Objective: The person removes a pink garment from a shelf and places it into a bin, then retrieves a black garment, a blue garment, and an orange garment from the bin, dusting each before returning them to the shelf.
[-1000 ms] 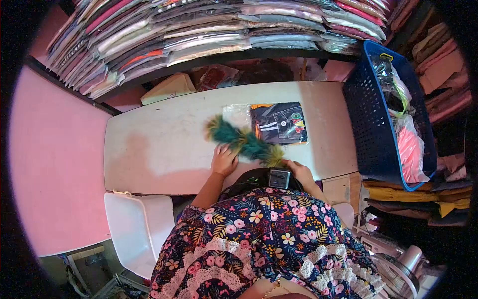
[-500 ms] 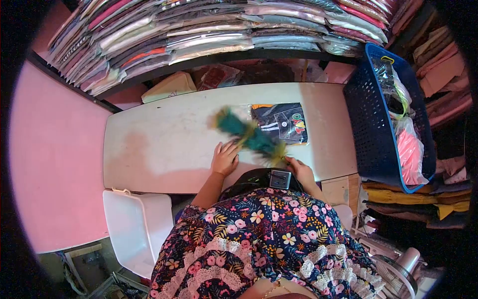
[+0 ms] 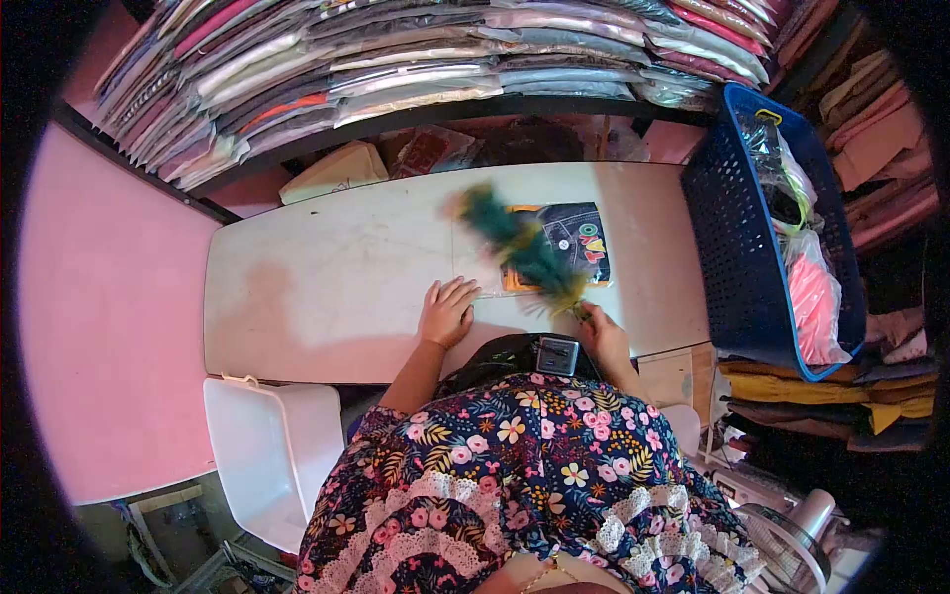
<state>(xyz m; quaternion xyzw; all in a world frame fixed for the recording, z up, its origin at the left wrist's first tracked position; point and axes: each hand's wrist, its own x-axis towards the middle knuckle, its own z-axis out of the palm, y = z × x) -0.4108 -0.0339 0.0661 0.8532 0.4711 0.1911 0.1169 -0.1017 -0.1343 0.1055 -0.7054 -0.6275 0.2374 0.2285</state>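
Observation:
My right hand is closed around the end of a fluffy green and yellow duster, which is blurred by motion. The duster slants up and to the left, over the left part of a folded dark garment in a clear plastic bag. Colourful letters and an orange edge show on that garment. My left hand lies flat on the white table, fingers stretched out, beside the bag's lower left and holding nothing.
A blue perforated basket with bagged items stands at the table's right end. Bagged garments fill the shelf behind. Below the table's left side is a white bin; a pink panel stands further left.
The duster has swung up and to the right, and now covers more of the bagged garment. My right hand has shifted slightly right. My left hand stays in place.

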